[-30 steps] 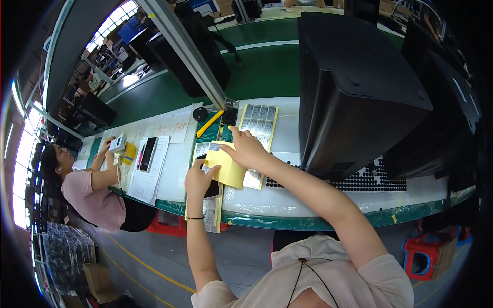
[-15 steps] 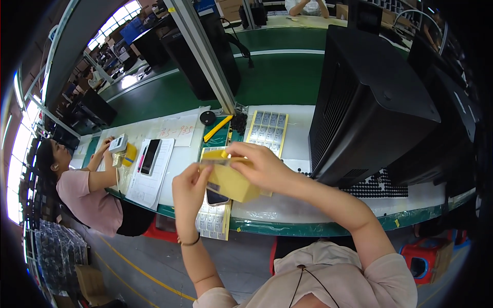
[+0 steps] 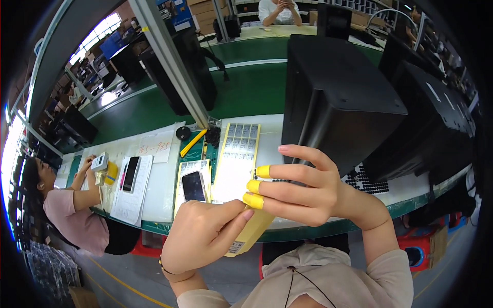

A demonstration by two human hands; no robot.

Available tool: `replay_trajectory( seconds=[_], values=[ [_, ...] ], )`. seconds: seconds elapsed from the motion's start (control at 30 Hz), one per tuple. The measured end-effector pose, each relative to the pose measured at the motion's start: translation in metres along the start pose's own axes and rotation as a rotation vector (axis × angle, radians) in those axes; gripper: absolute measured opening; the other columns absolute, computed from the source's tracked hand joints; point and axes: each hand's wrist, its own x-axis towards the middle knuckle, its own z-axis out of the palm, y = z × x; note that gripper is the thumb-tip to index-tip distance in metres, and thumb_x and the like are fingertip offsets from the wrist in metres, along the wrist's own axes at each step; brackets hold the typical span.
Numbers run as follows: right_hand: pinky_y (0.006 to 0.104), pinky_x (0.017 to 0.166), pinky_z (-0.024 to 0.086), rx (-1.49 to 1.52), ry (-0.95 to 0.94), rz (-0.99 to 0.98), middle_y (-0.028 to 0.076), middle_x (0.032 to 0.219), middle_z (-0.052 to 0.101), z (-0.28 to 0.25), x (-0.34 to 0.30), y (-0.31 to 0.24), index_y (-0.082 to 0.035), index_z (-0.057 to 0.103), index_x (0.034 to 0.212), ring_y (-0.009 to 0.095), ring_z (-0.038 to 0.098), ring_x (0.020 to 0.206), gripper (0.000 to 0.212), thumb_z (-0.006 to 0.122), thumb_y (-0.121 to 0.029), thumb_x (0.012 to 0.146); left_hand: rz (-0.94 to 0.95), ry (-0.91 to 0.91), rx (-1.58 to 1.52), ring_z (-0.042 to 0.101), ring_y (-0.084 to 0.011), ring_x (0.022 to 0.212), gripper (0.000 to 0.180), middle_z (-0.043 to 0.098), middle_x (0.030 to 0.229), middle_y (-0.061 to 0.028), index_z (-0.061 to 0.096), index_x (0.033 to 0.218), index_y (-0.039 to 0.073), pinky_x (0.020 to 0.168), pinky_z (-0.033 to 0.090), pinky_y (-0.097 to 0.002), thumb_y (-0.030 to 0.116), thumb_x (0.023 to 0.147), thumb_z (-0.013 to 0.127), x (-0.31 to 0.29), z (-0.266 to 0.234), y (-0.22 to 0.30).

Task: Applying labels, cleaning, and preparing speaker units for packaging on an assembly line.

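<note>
Left hand (image 3: 197,231) has thumb and forefinger pinched together on the upper edge of a yellow sheet (image 3: 257,227); other fingers curled in. Sheet is held up at the near edge of the table (image 3: 163,179), tilted, with a small printed label (image 3: 235,247) by its lower end. Right hand (image 3: 313,192) comes in from the right, fingers pointing left; three have yellow wraps (image 3: 254,201) at the tips, the top one is bare and sticks out apart. Lowest wrapped tip meets the left fingertips at the sheet edge; right thumb hidden, so can't tell if that hand grips it too. Beyond the hands, a long label sheet (image 3: 241,137) lies flat on the table, labels showing at its far end. Left of it, a phone (image 3: 193,186) rests on another label sheet (image 3: 191,167). Farther: yellow strip (image 3: 193,143), black round piece (image 3: 183,133) to its left, pile of small black parts (image 3: 213,136) to its right, near the foot of a metal post (image 3: 174,66). Big black case (image 3: 344,77) stands on the right, small black dots (image 3: 374,185) in rows by its base. Co-worker (image 3: 72,213) sits far left; between us, papers (image 3: 128,205) with a second phone (image 3: 131,174) on top.
</note>
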Motion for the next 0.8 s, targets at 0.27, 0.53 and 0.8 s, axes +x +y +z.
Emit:
replay_trajectory(
  seconds=[0.27, 0.53, 0.8],
  values=[
    [0.0430, 0.098, 0.045, 0.008, 0.017, -0.014, -0.004, 0.091, 0.068, -0.038, -0.022, 0.010, -0.017, 0.069, 0.079, 0.013, 0.064, 0.087, 0.008, 0.069, -0.011, 0.073, 0.017, -0.167, -0.186, 0.052, -0.0271, 0.044, 0.020, 0.052, 0.052, -0.0123, 0.063, 0.074, 0.001, 0.043, 0.038, -0.0309, 0.014, 0.088, 0.060, 0.029, -0.003, 0.015],
    [0.0567, 0.101, 0.037, 0.275, 0.409, 0.304, 0.008, 0.100, 0.050, -0.141, -0.019, 0.056, -0.008, 0.054, 0.096, 0.024, 0.052, 0.099, 0.015, 0.058, -0.001, 0.084, 0.552, -0.032, -0.055, 0.051, -0.0199, 0.045, 0.014, 0.050, 0.051, -0.0046, 0.069, 0.081, 0.005, 0.042, 0.036, -0.0304, 0.015, 0.074, 0.074, 0.060, 0.005, 0.033],
    [0.0220, 0.082, 0.044, 0.772, 0.100, 0.713, 0.000, 0.091, 0.058, -0.105, -0.006, 0.166, -0.006, 0.052, 0.104, 0.006, 0.055, 0.089, 0.014, 0.056, -0.014, 0.094, 0.641, 0.555, 0.283, 0.052, -0.0198, 0.045, 0.022, 0.055, 0.056, -0.0061, 0.069, 0.097, 0.001, 0.042, 0.037, -0.0290, 0.006, 0.076, 0.072, 0.105, 0.036, 0.047]
  ],
)
